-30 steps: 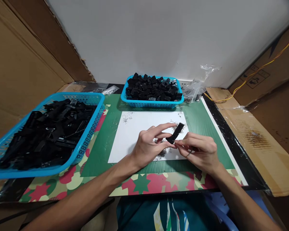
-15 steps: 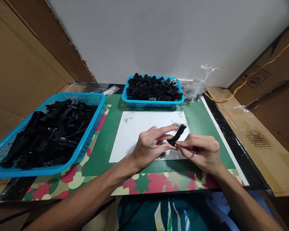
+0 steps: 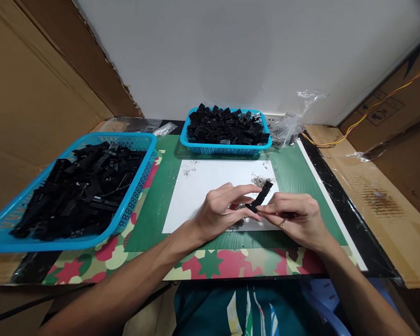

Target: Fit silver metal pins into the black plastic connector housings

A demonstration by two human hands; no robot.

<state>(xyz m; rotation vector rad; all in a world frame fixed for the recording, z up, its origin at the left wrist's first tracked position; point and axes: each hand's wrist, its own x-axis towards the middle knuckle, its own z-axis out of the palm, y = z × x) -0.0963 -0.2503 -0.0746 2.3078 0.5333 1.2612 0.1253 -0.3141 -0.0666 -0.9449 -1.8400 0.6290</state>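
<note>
Between thumb and fingers, my left hand (image 3: 221,208) grips a black L-shaped plastic part (image 3: 263,195), its longer arm pointing up and to the right. My right hand (image 3: 296,215) is closed in a pinch at the lower end of that part, near its corner. Whatever the right fingertips pinch is too small to make out. Below and behind the hands lies a white sheet (image 3: 192,205). A pile of tiny thin metal pieces, like small springs or wires (image 3: 261,180), sits on the sheet just beyond the part, and more lie partly hidden under my left hand.
A large blue basket (image 3: 150,144) of black plastic parts stands at the left. Behind the sheet, a smaller blue basket (image 3: 227,150) holds small black pieces. Clear plastic bags (image 3: 287,129) lie beside it. Cardboard (image 3: 381,196) and a yellow-red wire (image 3: 357,122) are on the right.
The whole view has shifted slightly. Both hands keep their hold, with the black part tipped a little and the right fingertips still at its lower end.
</note>
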